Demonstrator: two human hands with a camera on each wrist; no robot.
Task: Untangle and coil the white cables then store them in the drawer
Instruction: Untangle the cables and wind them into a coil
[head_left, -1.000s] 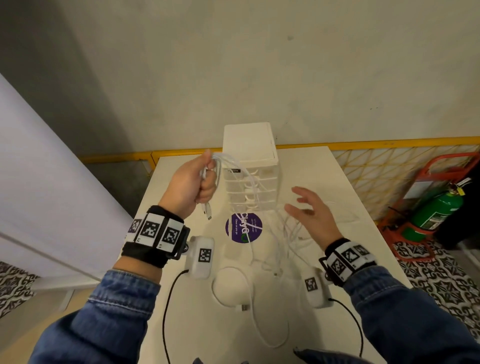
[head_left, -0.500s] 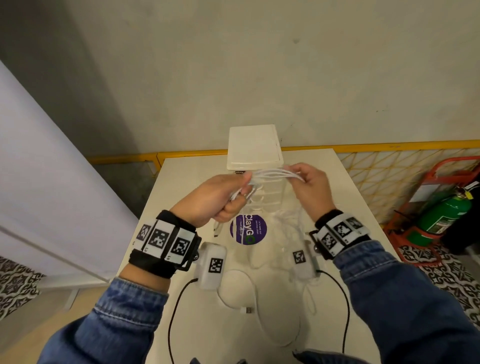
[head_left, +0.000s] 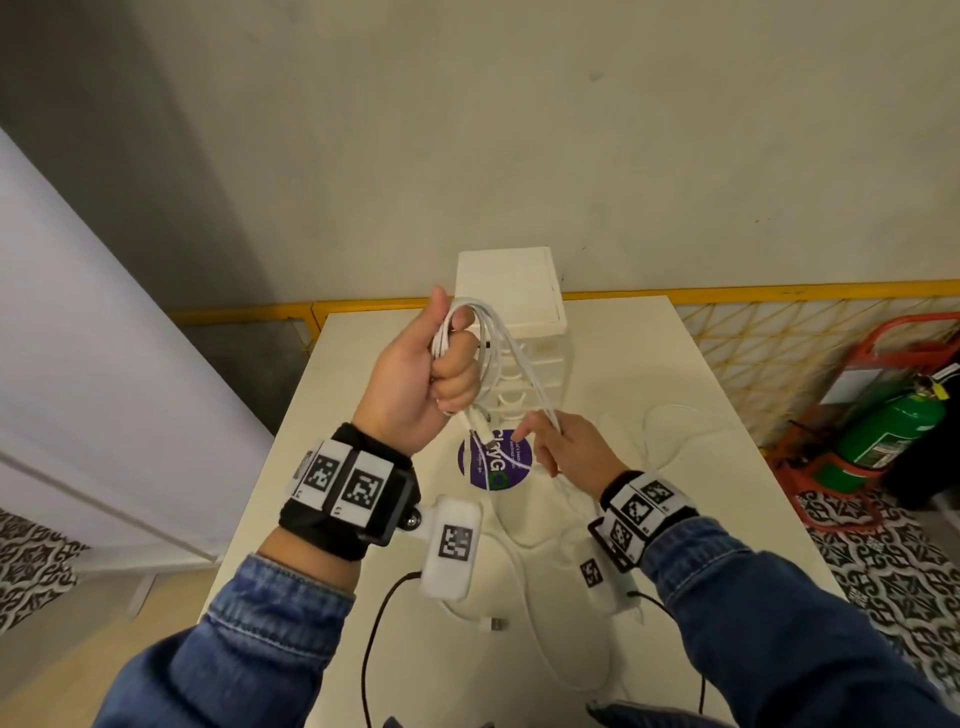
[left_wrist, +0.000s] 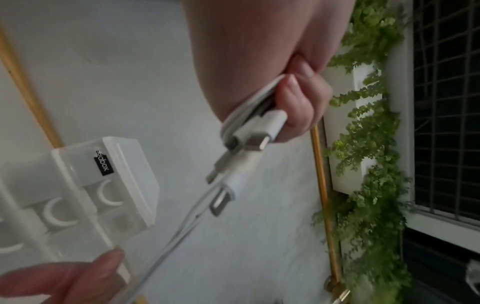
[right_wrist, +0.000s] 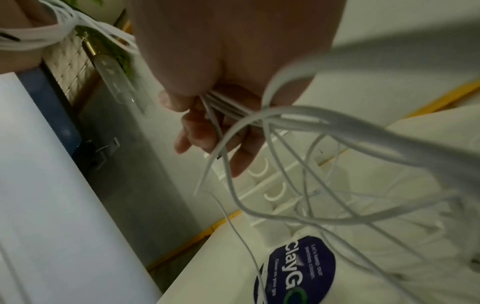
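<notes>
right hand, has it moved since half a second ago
Yes. The right hand has dropped from level with the drawer unit's top to near the purple sticker, pinching the white cables.

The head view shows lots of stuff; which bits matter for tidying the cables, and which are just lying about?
Part of the job:
- thin white cables, bunched in the left hand, pinched by the right hand
- small white plastic drawer unit

Just there:
- round purple sticker
- green fire extinguisher
- yellow mesh railing

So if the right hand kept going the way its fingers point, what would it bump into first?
Probably the white drawer unit: the right hand, pinching the white cables, points toward its drawer fronts. Depth is hard to judge.
</notes>
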